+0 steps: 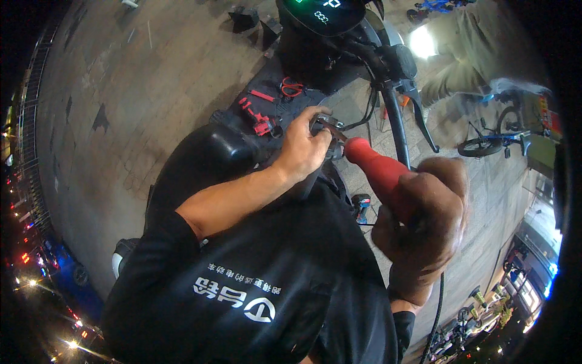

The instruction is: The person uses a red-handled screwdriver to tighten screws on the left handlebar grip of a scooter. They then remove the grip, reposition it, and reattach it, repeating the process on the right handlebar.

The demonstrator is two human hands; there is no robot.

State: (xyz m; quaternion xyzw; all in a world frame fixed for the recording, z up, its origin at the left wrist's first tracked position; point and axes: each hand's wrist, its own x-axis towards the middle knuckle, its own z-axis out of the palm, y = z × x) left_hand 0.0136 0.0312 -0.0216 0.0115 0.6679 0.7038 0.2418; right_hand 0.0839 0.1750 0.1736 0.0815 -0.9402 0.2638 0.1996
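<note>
My left hand (303,145) is closed around a small dark metal part (327,121), with a black cable (359,124) running right from beside it. In my right hand (427,206) is a red-handled tool (377,165). Its thick handle slants up and left, and the narrow metal end reaches the part at my left fingertips. Whether that end is a blade or jaws is hidden. Both hands are beside the electric scooter's handlebar (395,124) and its black brake lever (424,124).
Several red tools (262,118) and a red-handled looped tool (291,88) lie beyond my left hand. The scooter's lit display (321,13) is at the top. A power drill (361,206) stands below my hands. A bicycle (500,142) and a person's trouser leg (467,67) are at right.
</note>
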